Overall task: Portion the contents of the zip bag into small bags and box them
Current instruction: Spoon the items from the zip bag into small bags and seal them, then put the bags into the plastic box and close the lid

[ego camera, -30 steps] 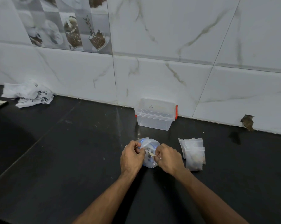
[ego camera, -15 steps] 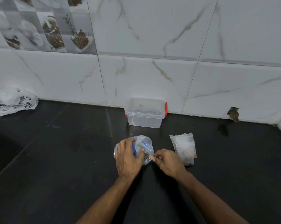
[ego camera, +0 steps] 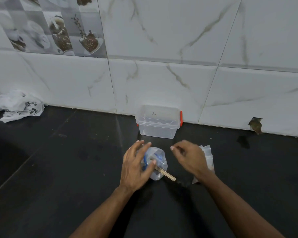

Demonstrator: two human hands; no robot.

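The left hand (ego camera: 136, 166) grips the zip bag (ego camera: 156, 163), its fingers and thumb curled round the bag's left side, and steadies it on the dark surface (ego camera: 67, 169). A light wooden stick (ego camera: 165, 173) protrudes from the bag on the side nearest the person; the part inside the bag cannot be made out. The right hand (ego camera: 190, 158) hovers just to the right of the zip bag, fingers loosely curled and holding nothing. Directly beneath and beyond the right hand lies a stack of small bags (ego camera: 206, 156); at least one appears to hold some brown material, but how many are filled cannot be determined. The clear box (ego camera: 157, 123), with orange clips, stands beyond both hands against the tiled wall (ego camera: 162, 83); its lid is on and nothing can be seen inside it. Judged from this arrangement, the task is at an early to middle stage: portioning has probably begun, and no bag appears to be boxed. Remaining work: fill the small bags, open the box, load it. A crumpled white bag (ego camera: 18, 105) lies far to the left of the left hand.
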